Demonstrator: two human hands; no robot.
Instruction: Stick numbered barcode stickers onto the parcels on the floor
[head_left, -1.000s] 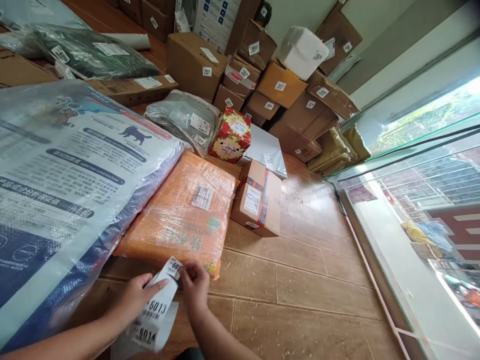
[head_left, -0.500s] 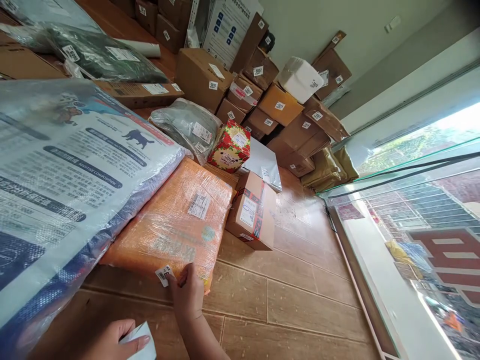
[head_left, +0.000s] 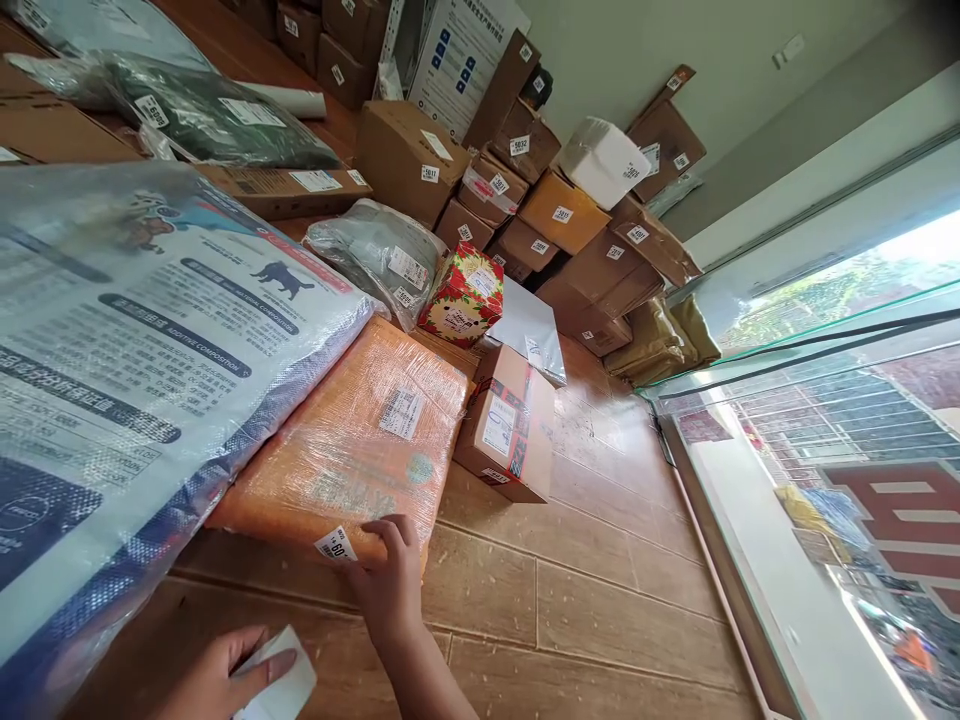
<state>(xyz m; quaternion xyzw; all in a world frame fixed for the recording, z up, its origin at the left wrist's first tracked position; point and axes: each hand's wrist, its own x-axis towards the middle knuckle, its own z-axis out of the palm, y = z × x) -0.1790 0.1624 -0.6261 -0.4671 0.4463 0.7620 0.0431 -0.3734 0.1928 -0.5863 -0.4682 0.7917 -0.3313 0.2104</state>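
My right hand [head_left: 390,575] presses flat on the near edge of an orange parcel wrapped in clear film [head_left: 360,440], right beside a small white number sticker [head_left: 335,546] stuck there. My left hand [head_left: 221,680] is low at the bottom edge and holds a white sheet of stickers [head_left: 281,685] between thumb and fingers. A large printed pet-food sack in plastic [head_left: 135,360] lies to the left and overlaps the orange parcel.
A taped cardboard box [head_left: 506,425] stands just right of the orange parcel on the wooden floor [head_left: 600,590]. Behind are a red floral box [head_left: 461,295], a grey bag [head_left: 375,250] and several stacked labelled cartons [head_left: 562,210]. A glass window wall [head_left: 825,420] runs along the right.
My right hand peeled a sticker off the sheet, carried it to the orange parcel's near edge and now presses beside it. My left hand dropped lower with the sheet.
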